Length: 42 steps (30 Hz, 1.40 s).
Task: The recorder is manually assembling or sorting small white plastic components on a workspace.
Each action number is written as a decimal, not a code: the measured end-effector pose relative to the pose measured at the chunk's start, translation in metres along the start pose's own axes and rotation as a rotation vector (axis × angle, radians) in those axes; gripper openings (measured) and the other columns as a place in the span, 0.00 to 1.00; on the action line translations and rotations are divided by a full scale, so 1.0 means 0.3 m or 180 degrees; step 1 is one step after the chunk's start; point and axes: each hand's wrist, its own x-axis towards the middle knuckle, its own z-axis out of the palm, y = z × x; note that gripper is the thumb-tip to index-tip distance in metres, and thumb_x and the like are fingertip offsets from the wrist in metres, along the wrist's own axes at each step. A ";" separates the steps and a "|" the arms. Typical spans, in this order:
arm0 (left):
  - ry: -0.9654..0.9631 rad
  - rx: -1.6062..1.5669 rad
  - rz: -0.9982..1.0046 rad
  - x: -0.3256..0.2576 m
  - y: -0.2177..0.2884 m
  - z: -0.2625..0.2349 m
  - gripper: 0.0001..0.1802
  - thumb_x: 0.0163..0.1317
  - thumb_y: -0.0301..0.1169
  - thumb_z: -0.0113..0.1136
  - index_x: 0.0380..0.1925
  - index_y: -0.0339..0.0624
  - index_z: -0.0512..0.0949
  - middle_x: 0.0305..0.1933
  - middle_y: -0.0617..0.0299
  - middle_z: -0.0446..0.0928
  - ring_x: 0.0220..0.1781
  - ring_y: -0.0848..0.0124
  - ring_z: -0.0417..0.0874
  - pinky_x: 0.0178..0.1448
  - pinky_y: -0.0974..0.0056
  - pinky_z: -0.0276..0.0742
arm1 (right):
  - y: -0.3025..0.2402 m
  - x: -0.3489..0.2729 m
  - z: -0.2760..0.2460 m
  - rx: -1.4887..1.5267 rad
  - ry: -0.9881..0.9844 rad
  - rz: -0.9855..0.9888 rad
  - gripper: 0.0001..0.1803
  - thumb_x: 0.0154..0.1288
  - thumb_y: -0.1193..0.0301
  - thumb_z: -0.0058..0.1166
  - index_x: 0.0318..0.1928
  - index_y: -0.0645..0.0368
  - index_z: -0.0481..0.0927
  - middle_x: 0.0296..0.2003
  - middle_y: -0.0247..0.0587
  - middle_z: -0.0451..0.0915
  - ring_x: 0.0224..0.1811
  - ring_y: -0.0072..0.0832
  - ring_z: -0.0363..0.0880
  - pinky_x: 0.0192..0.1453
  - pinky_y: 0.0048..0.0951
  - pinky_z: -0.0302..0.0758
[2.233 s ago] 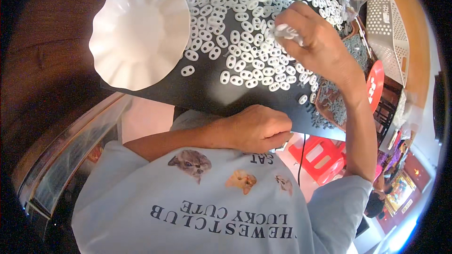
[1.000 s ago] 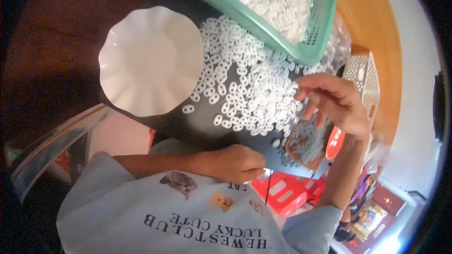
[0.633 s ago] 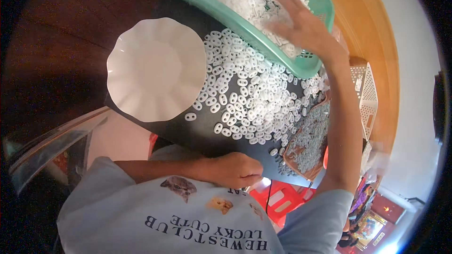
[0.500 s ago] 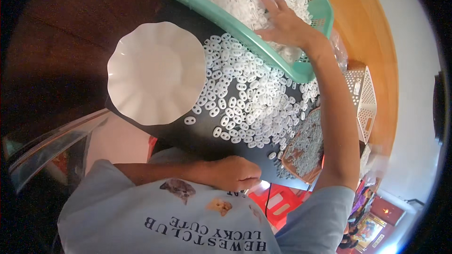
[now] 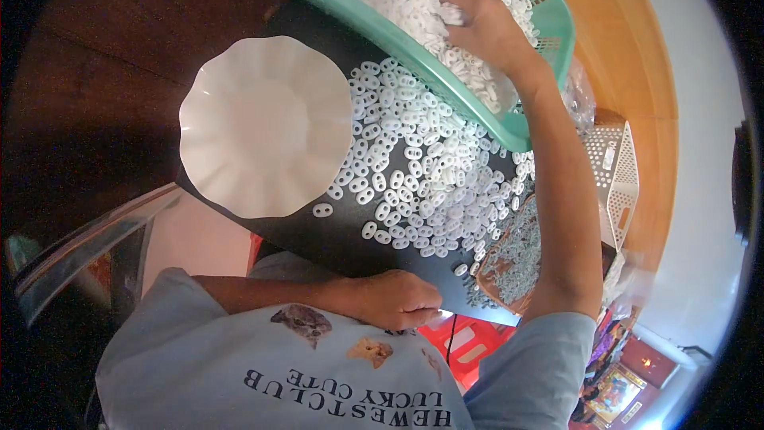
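Observation:
My right hand (image 5: 487, 30) reaches into a green slatted basket (image 5: 430, 64) at the far side. Its fingers curl round a few small white plastic pieces (image 5: 450, 12) at the top of the heap inside. My left hand (image 5: 398, 299) is closed in a fist by the table's near edge, against my shirt; whatever it may hold is hidden. Many white oval two-hole pieces (image 5: 446, 199) lie spread on the dark table between the basket and me. A white plate with a wavy rim (image 5: 208, 87) stands to their left.
At the right, a brown tray (image 5: 509, 302) holds small grey pieces, partly behind my right forearm. Beyond it stand a white perforated basket (image 5: 625, 167) and a clear plastic bag (image 5: 581, 95). Under the table's near edge is a red stool (image 5: 481, 342).
My right hand's fingers, spread over the heap before, now curl round some white pieces. The left fist has stayed in place. The table scene has shifted slightly in view.

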 end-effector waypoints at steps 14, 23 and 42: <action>0.0141 0.0084 -0.0011 0.004 0.000 0.020 0.11 0.64 0.31 0.53 0.26 0.37 0.70 0.26 0.51 0.68 0.29 0.51 0.75 0.32 0.53 0.71 | -0.049 -0.056 -0.179 0.1285 0.0623 0.0624 0.13 0.57 0.69 0.62 0.43 0.57 0.82 0.22 0.20 0.73 0.21 0.09 0.64 0.24 0.18 0.61; 0.0354 0.0129 -0.0076 0.002 0.015 0.015 0.09 0.61 0.28 0.58 0.24 0.37 0.71 0.24 0.52 0.71 0.27 0.52 0.76 0.31 0.55 0.71 | -0.314 -0.347 -0.370 0.0929 0.0441 0.1017 0.12 0.60 0.72 0.59 0.45 0.56 0.81 0.31 0.23 0.76 0.31 0.10 0.70 0.32 0.15 0.65; 0.0433 0.0083 -0.0130 0.024 0.011 0.001 0.10 0.58 0.27 0.56 0.20 0.35 0.69 0.22 0.47 0.71 0.27 0.46 0.75 0.30 0.49 0.68 | -0.403 -0.607 -0.136 0.1189 -0.0113 0.1346 0.18 0.58 0.79 0.58 0.50 0.60 0.77 0.40 0.35 0.76 0.40 0.23 0.73 0.47 0.22 0.69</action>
